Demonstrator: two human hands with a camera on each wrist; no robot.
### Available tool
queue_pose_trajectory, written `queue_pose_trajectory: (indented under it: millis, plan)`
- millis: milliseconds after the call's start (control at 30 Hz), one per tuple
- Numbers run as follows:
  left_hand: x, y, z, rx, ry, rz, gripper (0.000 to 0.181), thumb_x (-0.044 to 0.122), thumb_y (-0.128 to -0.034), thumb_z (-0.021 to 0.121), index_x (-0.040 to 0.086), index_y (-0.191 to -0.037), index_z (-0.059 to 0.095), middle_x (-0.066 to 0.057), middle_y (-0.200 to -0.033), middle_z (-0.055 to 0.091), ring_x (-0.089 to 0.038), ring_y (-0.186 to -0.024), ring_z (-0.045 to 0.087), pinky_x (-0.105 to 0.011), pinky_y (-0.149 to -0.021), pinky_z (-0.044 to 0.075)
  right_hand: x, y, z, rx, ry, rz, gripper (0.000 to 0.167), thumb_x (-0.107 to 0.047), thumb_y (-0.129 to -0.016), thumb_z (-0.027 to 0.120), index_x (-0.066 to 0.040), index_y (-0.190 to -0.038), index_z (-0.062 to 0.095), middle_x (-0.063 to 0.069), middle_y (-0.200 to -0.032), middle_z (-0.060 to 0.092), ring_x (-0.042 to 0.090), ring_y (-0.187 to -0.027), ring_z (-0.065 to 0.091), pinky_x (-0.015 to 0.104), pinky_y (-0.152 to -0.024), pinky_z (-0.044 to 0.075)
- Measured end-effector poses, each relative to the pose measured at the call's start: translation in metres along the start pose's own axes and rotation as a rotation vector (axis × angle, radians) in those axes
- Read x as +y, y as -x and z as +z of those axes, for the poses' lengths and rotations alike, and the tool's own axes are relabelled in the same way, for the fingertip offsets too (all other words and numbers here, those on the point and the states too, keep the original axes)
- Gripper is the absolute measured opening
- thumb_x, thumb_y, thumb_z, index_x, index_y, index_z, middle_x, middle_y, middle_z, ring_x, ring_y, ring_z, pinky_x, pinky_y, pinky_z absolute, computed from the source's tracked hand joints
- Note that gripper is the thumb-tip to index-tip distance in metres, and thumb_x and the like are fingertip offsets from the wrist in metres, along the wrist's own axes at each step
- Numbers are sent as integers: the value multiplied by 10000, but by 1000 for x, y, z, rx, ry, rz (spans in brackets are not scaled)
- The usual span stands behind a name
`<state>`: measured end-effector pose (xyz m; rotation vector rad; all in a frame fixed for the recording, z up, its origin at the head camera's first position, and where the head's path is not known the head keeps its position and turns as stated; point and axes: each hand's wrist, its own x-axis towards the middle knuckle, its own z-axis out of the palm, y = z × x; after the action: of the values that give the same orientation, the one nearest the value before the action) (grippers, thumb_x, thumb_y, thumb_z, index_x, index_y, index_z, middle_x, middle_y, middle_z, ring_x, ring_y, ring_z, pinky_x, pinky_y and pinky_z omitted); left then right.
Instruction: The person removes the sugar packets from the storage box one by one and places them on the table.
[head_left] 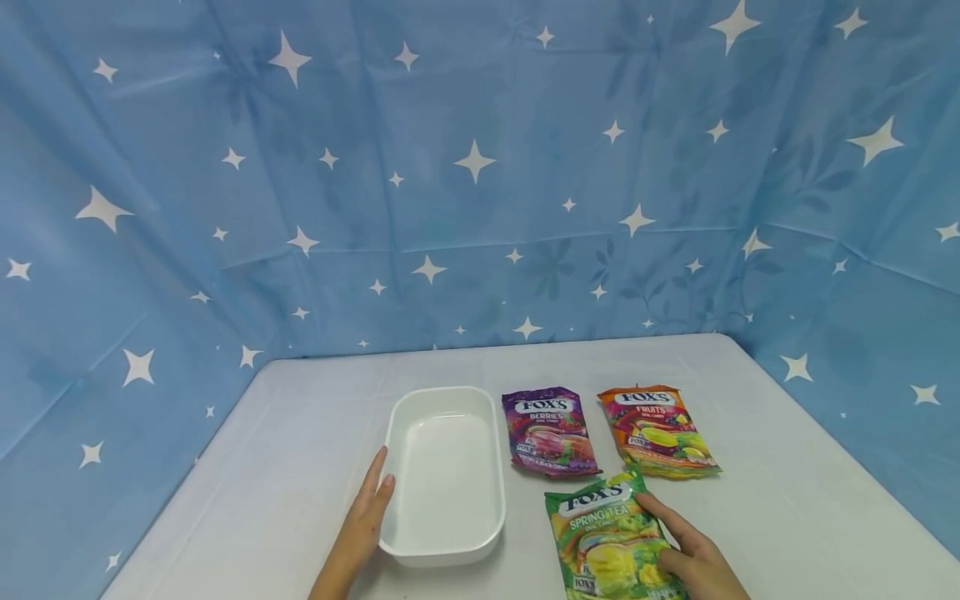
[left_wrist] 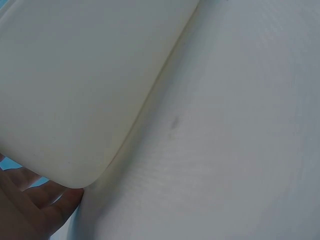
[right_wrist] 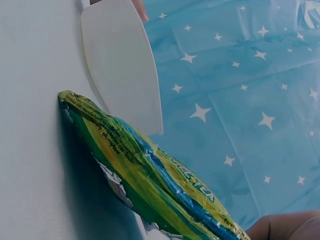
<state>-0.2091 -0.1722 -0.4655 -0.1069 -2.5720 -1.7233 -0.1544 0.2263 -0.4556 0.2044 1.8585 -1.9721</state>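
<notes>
My right hand (head_left: 696, 557) grips the right edge of a green bag of Fox's Spring Tea candy (head_left: 603, 537). In the right wrist view the bag (right_wrist: 145, 172) is tilted, its near edge raised from the white surface. My left hand (head_left: 358, 525) rests against the left side of a white rectangular tray (head_left: 444, 557), fingers fairly straight. The left wrist view has the fingers (left_wrist: 60, 207) at the corner of the tray (left_wrist: 85, 95). Nothing lies inside the tray.
A purple Fox's Berries bag (head_left: 551, 433) lies right of the tray, and an orange Fox's Fruits bag (head_left: 660, 432) lies farther right. Both are flat on the white table (head_left: 315, 433). A blue curtain with white stars (head_left: 480, 208) hangs behind the table.
</notes>
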Motion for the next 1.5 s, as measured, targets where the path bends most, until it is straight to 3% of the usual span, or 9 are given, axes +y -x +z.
queue_pose_trajectory:
  millis: [167,367,533,667,833,967,1100,1233,1500]
  plan:
    - [0,0,0,-1,1,6,567,302,-996,315,39,-1461,126,-242,-1506,73,-462,-1363,68,-643,-1061,98,1,-2,4,104,58,-2,713,28,-814,413,-137,-1466,180,260,-1500,12,234,-966,601,423,-793,542]
    - [1,-1,0,-2,13,7,570,305,-995,315,33,-1460,128,-236,-1509,72,-455,-1367,61,-638,-1068,87,1,-4,9,219,244,-52,669,42,-800,441,-72,-1435,267,279,-1488,89,404,-1098,528,405,-783,539]
    - [1,-1,0,-11,1,-2,582,315,-997,305,17,-1458,110,-246,-1506,58,-463,-1362,54,-638,-1066,83,2,-6,11,244,276,-20,681,55,-785,445,-80,-1431,275,264,-1489,115,258,-931,593,376,-716,545]
    - [1,0,-1,-9,1,-8,582,317,-997,305,19,-1458,110,-246,-1505,57,-462,-1362,54,-636,-1067,79,2,-8,12,236,375,-23,668,43,-781,451,-53,-1421,285,279,-1482,107,326,-1009,566,406,-773,536]
    - [1,0,-1,-9,8,0,573,297,-997,312,23,-1459,113,-247,-1505,64,-467,-1359,64,-640,-1063,93,3,-10,11,225,537,-19,660,5,-785,460,-43,-1419,282,262,-1487,106,510,-1272,272,572,-925,417]
    - [0,-1,-1,-16,4,-25,580,328,-997,306,54,-1467,104,-225,-1514,54,-455,-1366,56,-638,-1064,93,5,-13,10,235,662,-33,632,-3,-806,458,-16,-1413,284,262,-1482,128,524,-1306,156,655,-961,311]
    - [0,-2,-1,-22,-1,-43,590,354,-996,300,68,-1470,96,-215,-1518,45,-449,-1370,47,-640,-1063,88,7,-17,9,245,808,-90,597,7,-797,493,57,-1369,332,340,-1421,216,515,-1194,377,601,-928,388]
    - [0,-2,-1,-24,8,-51,593,362,-994,302,72,-1470,100,-208,-1521,44,-443,-1373,42,-638,-1065,82,9,-19,8,250,871,-142,564,14,-755,530,102,-1300,410,404,-1338,303,341,-948,603,507,-812,497]
    - [-1,-1,0,-28,12,-57,592,362,-995,300,77,-1471,96,-212,-1519,39,-452,-1369,43,-645,-1059,84,12,-20,5,245,872,-192,497,-20,-790,570,101,-1259,458,427,-1295,340,270,-849,647,460,-759,529]
